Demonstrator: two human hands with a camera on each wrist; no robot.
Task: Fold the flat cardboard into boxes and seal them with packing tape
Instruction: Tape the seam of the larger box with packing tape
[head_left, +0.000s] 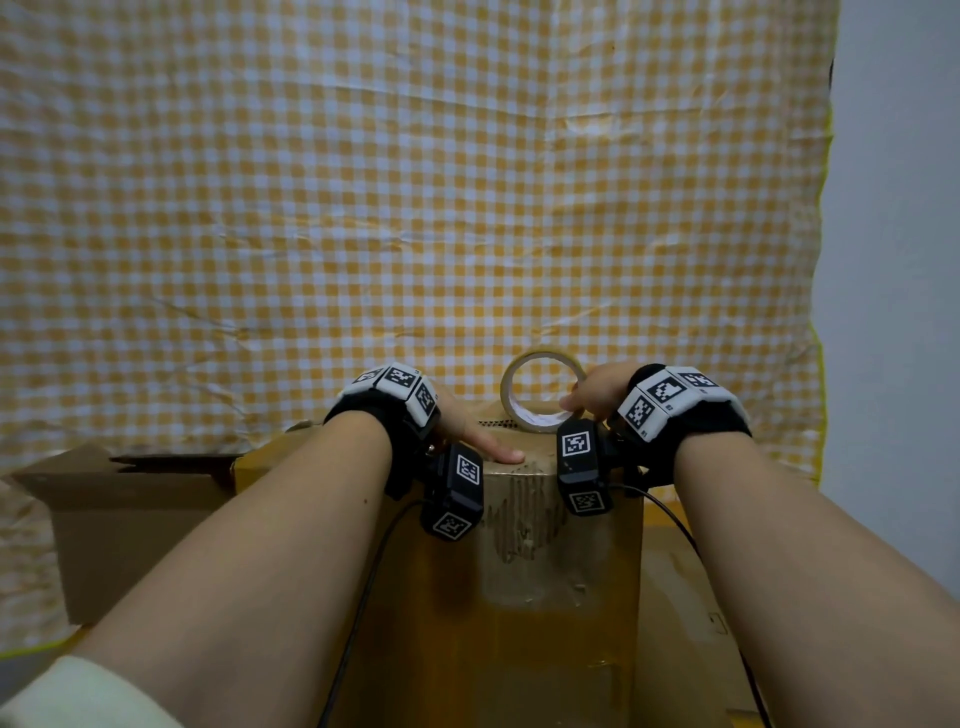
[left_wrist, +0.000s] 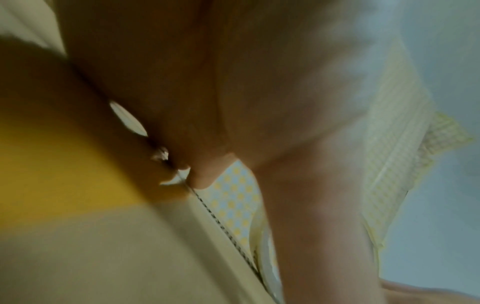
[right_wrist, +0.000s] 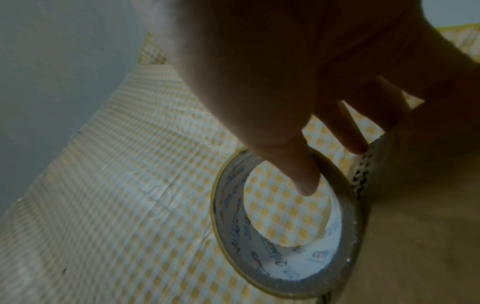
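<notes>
Tape roll (head_left: 543, 391) in right grip (head_left: 597, 392)

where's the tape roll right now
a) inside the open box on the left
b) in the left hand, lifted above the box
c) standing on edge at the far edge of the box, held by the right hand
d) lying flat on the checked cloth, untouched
c: the tape roll stands on edge at the far edge of the cardboard box, with the right hand hooked on its rim, a finger reaching into the ring.
</notes>
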